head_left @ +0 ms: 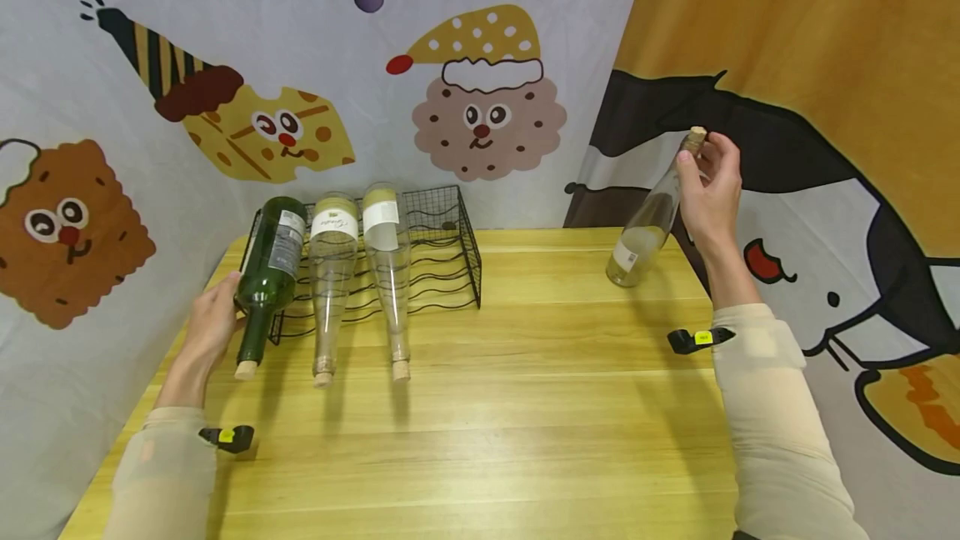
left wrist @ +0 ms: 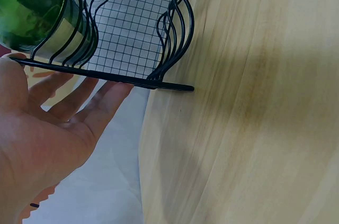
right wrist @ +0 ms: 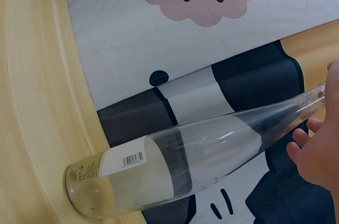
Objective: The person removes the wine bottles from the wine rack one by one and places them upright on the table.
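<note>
At the back right of the table, a clear glass bottle [head_left: 645, 238] with a white label leans, its base low over the tabletop and its corked neck up to the right. My right hand [head_left: 711, 190] grips this bottle by the neck, just below the cork. Across the table, my left hand [head_left: 210, 319] touches the left side of a black wire rack [head_left: 442, 273], its fairly straight fingers [left wrist: 108, 102] along the side bar. On the rack lie a green bottle [head_left: 262, 273] and two clear bottles [head_left: 332, 273] [head_left: 387, 265], their corked necks pointing towards me.
The wooden table [head_left: 480, 440] ends at a cartoon-printed cloth [head_left: 300, 32] behind and at both sides. To the right of the three bottles, the rack shows bare wavy wires.
</note>
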Available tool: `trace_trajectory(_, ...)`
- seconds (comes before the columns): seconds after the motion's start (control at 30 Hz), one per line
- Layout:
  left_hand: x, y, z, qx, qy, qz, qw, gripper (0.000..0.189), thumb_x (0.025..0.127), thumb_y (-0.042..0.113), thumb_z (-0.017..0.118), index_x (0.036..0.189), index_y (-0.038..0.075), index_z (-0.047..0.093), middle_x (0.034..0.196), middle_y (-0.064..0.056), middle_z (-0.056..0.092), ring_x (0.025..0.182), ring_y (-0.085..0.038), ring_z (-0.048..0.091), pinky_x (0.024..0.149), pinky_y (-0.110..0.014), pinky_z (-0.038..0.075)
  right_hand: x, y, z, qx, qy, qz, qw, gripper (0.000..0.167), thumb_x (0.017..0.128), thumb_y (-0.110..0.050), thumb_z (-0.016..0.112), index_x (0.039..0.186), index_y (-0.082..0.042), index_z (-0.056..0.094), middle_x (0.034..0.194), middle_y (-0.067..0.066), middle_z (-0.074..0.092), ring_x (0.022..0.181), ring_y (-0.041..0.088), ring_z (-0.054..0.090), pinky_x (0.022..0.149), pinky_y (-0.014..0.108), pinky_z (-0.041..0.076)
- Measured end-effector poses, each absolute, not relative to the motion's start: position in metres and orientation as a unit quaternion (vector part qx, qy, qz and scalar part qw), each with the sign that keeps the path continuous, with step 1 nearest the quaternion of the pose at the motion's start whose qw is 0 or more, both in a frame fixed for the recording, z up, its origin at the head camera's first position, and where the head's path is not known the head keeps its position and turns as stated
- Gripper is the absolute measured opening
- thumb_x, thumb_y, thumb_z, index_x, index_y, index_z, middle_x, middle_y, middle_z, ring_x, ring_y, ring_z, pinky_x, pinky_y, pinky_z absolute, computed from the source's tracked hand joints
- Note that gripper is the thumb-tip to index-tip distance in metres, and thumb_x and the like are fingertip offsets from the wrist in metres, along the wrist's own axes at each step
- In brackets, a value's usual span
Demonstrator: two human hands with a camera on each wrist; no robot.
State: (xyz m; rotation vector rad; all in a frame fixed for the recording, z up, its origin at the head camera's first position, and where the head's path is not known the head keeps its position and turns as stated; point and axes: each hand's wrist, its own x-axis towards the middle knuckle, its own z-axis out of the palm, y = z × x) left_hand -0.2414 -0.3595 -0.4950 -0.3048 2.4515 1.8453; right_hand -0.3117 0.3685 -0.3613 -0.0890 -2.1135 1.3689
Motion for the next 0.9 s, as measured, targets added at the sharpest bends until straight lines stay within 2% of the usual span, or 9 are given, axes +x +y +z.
trace_trajectory(0.13, -0.242, -0.359, -0.495, -0.101, 0.795, 0.597, 0.033, 0.06, 0.118, 0.067, 0.028, 0.15, 0.025, 0.058, 0.179, -0.021, 0.03, 0.163, -0.032, 0.04, 0.134, -0.075, 0.036, -0.308, 0.368, -0.361, -0.031, -0.796, 0.518, 0.313, 0.064, 0.116, -0.038, 0.057, 0.173, -0.02, 0.034, 0.174, 0.005, 0.05, 0.15, 0.014, 0.053, 0.131, 0.032, 0.046)
trace_trajectory(0.33, -0.243, -0.358, -0.493, -0.103, 0.797, 0.594, 0.034, 0.073, 0.118, 0.067, 0.027, 0.163, 0.015, 0.051, 0.182, -0.023, 0.026, 0.166, -0.034, 0.036, 0.134, -0.074, 0.036, -0.298, 0.365, -0.356, -0.025, -0.786, 0.523, 0.327, 0.067, 0.115, -0.038, 0.057, 0.175, -0.021, 0.032, 0.179, 0.004, 0.043, 0.16, 0.017, 0.047, 0.139, 0.034, 0.039)
trace_trajectory(0.47, -0.244, -0.36, -0.494, -0.104, 0.801, 0.589, 0.032, 0.067, 0.118, 0.066, 0.028, 0.158, 0.019, 0.055, 0.179, -0.021, 0.031, 0.162, -0.029, 0.041, 0.133, -0.07, 0.039, -0.289, 0.36, -0.351, -0.019, -0.783, 0.52, 0.341, 0.068, 0.114, -0.037, 0.057, 0.175, -0.021, 0.032, 0.182, 0.002, 0.039, 0.165, 0.017, 0.042, 0.143, 0.034, 0.033)
trace_trajectory(0.67, -0.243, -0.359, -0.492, -0.11, 0.795, 0.595, 0.036, 0.065, 0.119, 0.063, 0.028, 0.159, 0.019, 0.054, 0.182, -0.021, 0.028, 0.168, -0.031, 0.035, 0.135, -0.072, 0.036, -0.273, 0.349, -0.346, 0.002, -0.777, 0.513, 0.364, 0.069, 0.112, -0.033, 0.057, 0.175, -0.017, 0.033, 0.182, 0.003, 0.038, 0.168, 0.016, 0.039, 0.144, 0.035, 0.03)
trace_trajectory(0.73, -0.243, -0.359, -0.492, -0.111, 0.792, 0.599, 0.034, 0.057, 0.12, 0.062, 0.029, 0.151, 0.024, 0.059, 0.175, -0.016, 0.038, 0.162, -0.027, 0.041, 0.135, -0.072, 0.036, -0.268, 0.343, -0.343, 0.016, -0.774, 0.513, 0.372, 0.07, 0.111, -0.031, 0.057, 0.175, -0.014, 0.033, 0.182, 0.003, 0.038, 0.168, 0.017, 0.039, 0.145, 0.036, 0.03)
trace_trajectory(0.83, -0.243, -0.36, -0.492, -0.111, 0.793, 0.598, 0.031, 0.045, 0.12, 0.061, 0.032, 0.137, 0.032, 0.063, 0.158, 0.002, 0.05, 0.149, -0.016, 0.049, 0.134, -0.07, 0.038, -0.261, 0.333, -0.339, 0.044, -0.766, 0.519, 0.376, 0.07, 0.11, -0.027, 0.057, 0.174, -0.011, 0.034, 0.182, 0.005, 0.038, 0.17, 0.02, 0.037, 0.145, 0.039, 0.029)
trace_trajectory(0.9, -0.243, -0.361, -0.492, -0.111, 0.793, 0.598, 0.03, 0.043, 0.119, 0.062, 0.035, 0.133, 0.034, 0.063, 0.148, 0.013, 0.053, 0.141, -0.009, 0.051, 0.134, -0.064, 0.043, -0.256, 0.327, -0.337, 0.064, -0.76, 0.527, 0.374, 0.069, 0.111, -0.025, 0.058, 0.174, -0.009, 0.034, 0.182, 0.005, 0.038, 0.171, 0.021, 0.036, 0.146, 0.038, 0.028)
